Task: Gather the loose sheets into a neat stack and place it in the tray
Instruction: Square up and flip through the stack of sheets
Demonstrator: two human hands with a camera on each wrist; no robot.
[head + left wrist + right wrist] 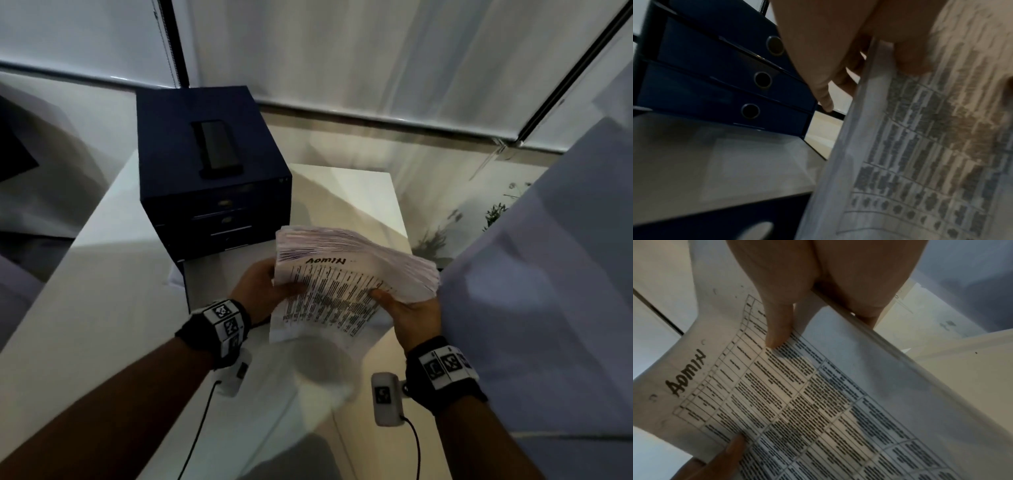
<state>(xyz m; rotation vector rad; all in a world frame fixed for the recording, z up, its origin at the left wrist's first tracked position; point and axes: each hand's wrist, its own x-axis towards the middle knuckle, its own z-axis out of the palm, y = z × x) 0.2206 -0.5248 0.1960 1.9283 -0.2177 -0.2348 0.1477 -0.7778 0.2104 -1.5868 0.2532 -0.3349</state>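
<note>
Paper, white w/ printed tables: a thick stack of sheets (346,274) is held up off the bench (102,291) by both hands. Head view: left hand (263,287) grips the stack's left edge, thumb on top, fingers under. Right hand (407,311) grips the near right corner, thumb on the top sheet. Both forearms reach fwd, black wrist bands w/ markers on them. Stack edges fanned, not squared; it hangs just in front of & right of the dark blue drawer unit (212,164). A dark phone-like item (219,149) lies on the unit's top. Bench is white; pale blinds behind the unit.

Left wrist view: left hand (828,48) has its thumb (914,53) pressed on the printed top sheet, fingers curled behind the stack (920,146). Drawer unit (719,69) sits left of the stack, three drawer fronts w/ round pulls. White bench surface (715,162) below it.

Right wrist view: right hand (818,280) pinches the stack (797,394), thumb (777,331) on top, fingers under the edge. Left-hand thumb (729,451) presses the opposite side. Handwritten word on the top sheet's margin. Pale wall beyond.
</note>
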